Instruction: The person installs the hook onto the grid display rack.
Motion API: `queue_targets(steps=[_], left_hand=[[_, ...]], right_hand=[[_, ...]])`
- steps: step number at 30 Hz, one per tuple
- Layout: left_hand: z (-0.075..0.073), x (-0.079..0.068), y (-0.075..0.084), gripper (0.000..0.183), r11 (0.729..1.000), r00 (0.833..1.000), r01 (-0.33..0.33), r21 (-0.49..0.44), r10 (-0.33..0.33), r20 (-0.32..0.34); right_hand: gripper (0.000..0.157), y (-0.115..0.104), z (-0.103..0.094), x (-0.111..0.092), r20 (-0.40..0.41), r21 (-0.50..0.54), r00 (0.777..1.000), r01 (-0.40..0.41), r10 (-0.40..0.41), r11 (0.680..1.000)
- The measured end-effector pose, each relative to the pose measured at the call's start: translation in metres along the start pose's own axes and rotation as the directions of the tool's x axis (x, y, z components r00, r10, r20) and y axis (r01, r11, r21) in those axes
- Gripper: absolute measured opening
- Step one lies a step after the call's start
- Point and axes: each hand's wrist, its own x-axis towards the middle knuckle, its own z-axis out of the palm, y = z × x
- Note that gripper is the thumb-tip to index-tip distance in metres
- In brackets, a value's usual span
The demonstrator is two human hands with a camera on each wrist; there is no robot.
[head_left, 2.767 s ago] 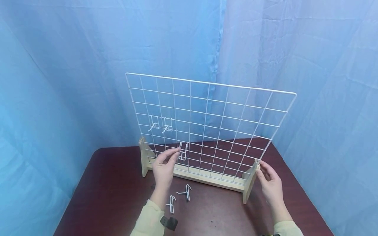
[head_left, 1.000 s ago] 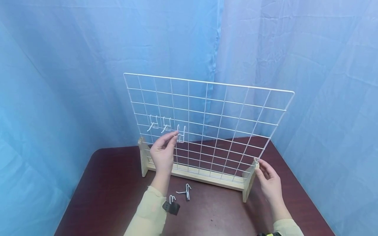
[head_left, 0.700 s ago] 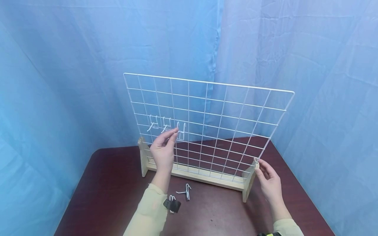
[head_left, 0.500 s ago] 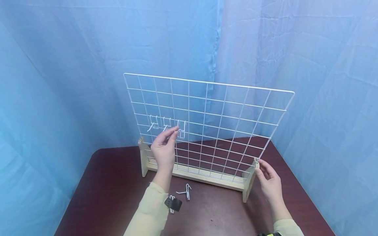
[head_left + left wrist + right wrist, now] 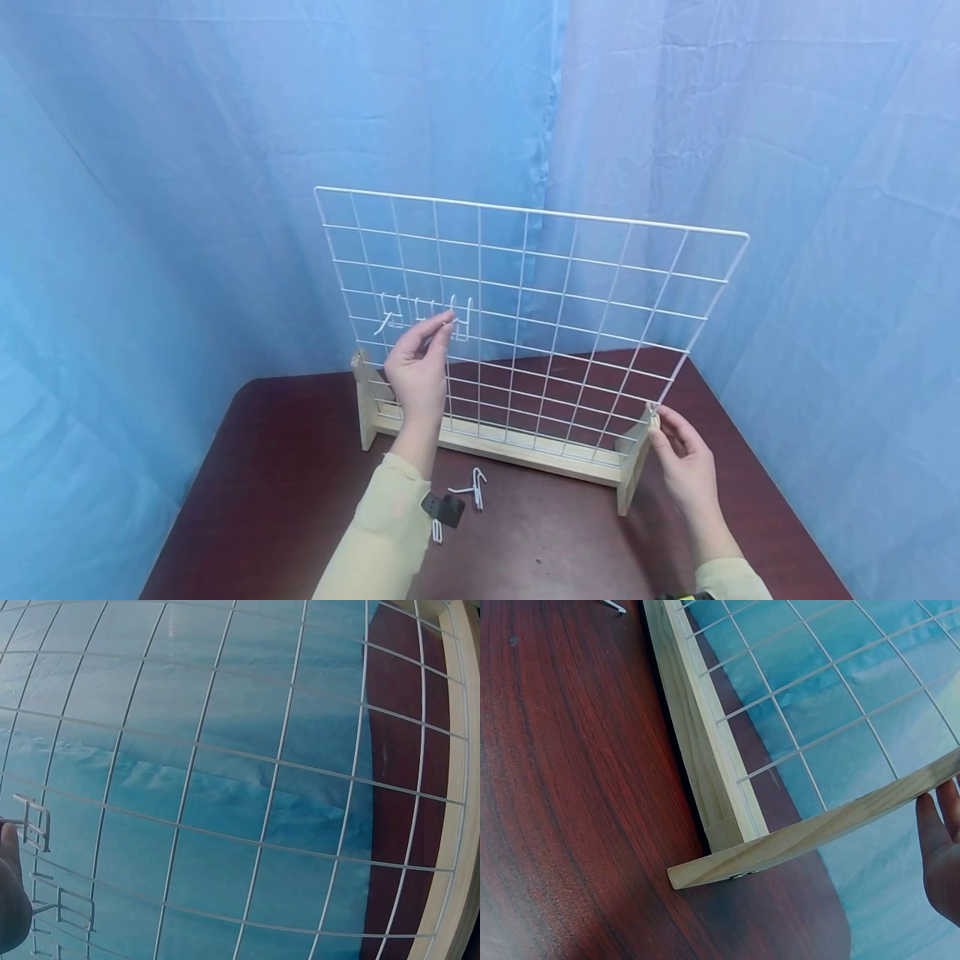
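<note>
My left hand [image 5: 420,362] pinches a white wire hook [image 5: 467,321] by its prong, thumb against forefinger. The hook's two curved tops stand close to a horizontal wire of the white grid panel [image 5: 553,343]. Two more hooks hang on the panel to its left; the outer hanging hook [image 5: 388,317] shows well, while the other is mostly behind my hand. In the left wrist view, the pinched hook [image 5: 34,825] appears at the left edge. My right hand [image 5: 686,467] grips the top of the wooden right upright [image 5: 636,458], beside the panel's edge.
A wooden base bar [image 5: 517,457] and left upright [image 5: 365,404] support the panel on the dark red table [image 5: 292,492]. In front lie a loose hook [image 5: 476,490] and another hook [image 5: 437,532], partly covered by my left wrist strap. Blue curtains [image 5: 225,167] surround the table.
My left hand has raised the pinched hook from low on the panel to the level of the two hanging hooks. My right hand has stayed at the upright.
</note>
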Motion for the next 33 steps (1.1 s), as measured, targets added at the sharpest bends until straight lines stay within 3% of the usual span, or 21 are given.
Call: queue_targets(steps=[9, 14, 23, 33], left_hand=[[0.004, -0.002, -0.005, 0.013, 0.999, 0.999, 0.05, 0.005, -0.05, -0.016], [0.004, -0.004, -0.007, 0.013, 0.999, 0.999, 0.043, 0.017, -0.043, -0.022], [-0.001, -0.01, -0.04, 0.015, 0.999, 0.999, 0.035, -0.011, -0.035, -0.028], [-0.005, -0.015, -0.046, 0.017, 1.0, 0.999, 0.021, 0.002, -0.021, -0.027]], right_hand=[[0.038, -0.002, 0.0, -0.001, 0.002, 0.013, 1.0, -0.004, 0.004, 1.0], [0.038, -0.002, 0.0, -0.001, 0.002, 0.022, 1.0, 0.0, 0.0, 1.0], [0.038, -0.001, 0.0, -0.001, 0.008, 0.022, 1.0, 0.007, -0.008, 1.0], [0.037, -0.005, 0.0, -0.001, 0.002, 0.028, 1.0, 0.012, -0.012, 1.0]])
